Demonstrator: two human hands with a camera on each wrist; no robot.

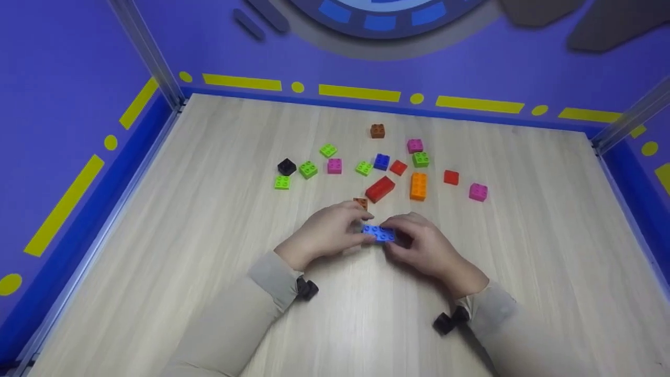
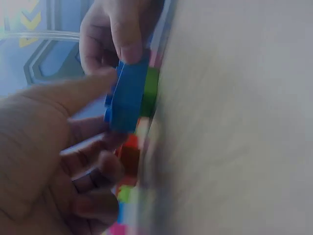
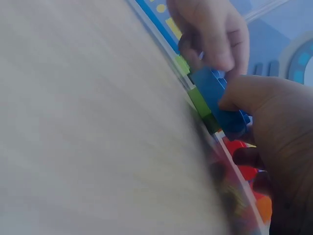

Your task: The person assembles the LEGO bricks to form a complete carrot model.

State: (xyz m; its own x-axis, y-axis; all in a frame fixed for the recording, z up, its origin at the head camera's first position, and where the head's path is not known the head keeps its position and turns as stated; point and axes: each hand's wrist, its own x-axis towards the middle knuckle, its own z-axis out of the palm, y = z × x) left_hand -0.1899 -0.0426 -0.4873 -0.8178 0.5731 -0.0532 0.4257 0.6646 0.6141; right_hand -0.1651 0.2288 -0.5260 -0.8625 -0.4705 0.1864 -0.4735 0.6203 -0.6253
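Observation:
A blue eight-stud toy brick (image 1: 384, 234) lies between both hands, its studs facing up. Beneath it, touching its underside, is a green brick (image 2: 150, 93), hidden in the head view. My left hand (image 1: 331, 230) pinches the blue brick's left end, thumb on the near side. At the other end my right hand (image 1: 421, 243) holds it between thumb and fingers. Just past the left fingers is a partly covered brown brick (image 1: 360, 202). A long red brick (image 1: 380, 189) lies a little farther off.
Beyond the hands, loose bricks are scattered over the wooden table (image 1: 220, 209): an orange brick (image 1: 418, 186), a black brick (image 1: 287, 167), a dark blue brick (image 1: 382, 161), plus several green, pink and red ones. Blue panels (image 1: 366, 63) wall the table's back and sides.

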